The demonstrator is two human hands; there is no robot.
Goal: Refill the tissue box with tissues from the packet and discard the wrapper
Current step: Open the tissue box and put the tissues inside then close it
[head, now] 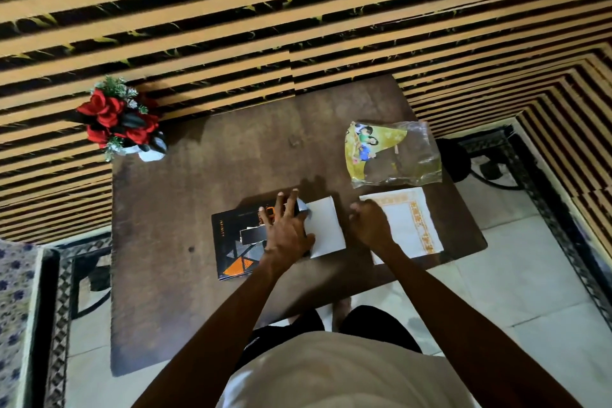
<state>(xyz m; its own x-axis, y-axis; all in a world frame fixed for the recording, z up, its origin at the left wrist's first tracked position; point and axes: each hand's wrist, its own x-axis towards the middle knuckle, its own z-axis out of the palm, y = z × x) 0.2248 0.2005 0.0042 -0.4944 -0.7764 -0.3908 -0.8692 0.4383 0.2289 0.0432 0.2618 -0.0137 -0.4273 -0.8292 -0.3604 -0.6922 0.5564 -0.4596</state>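
A black tissue box (231,248) with orange and grey triangles lies flat on the brown table (185,195). My left hand (284,228) rests spread on the box's right end, fingers apart. A white end flap or sheet (326,225) sticks out from the box's right side, just beyond that hand. My right hand (369,223) hovers with curled fingers at the left edge of a stack of white tissues with an orange border (410,225). The yellow and clear plastic wrapper (394,152) lies slack behind the tissues. Whether the right hand pinches a tissue is hidden.
A white vase of red artificial flowers (122,119) stands at the table's far left corner. A striped wall rises behind the table. White tiled floor (530,275) with a dark patterned border lies to the right. My legs show below the table's near edge.
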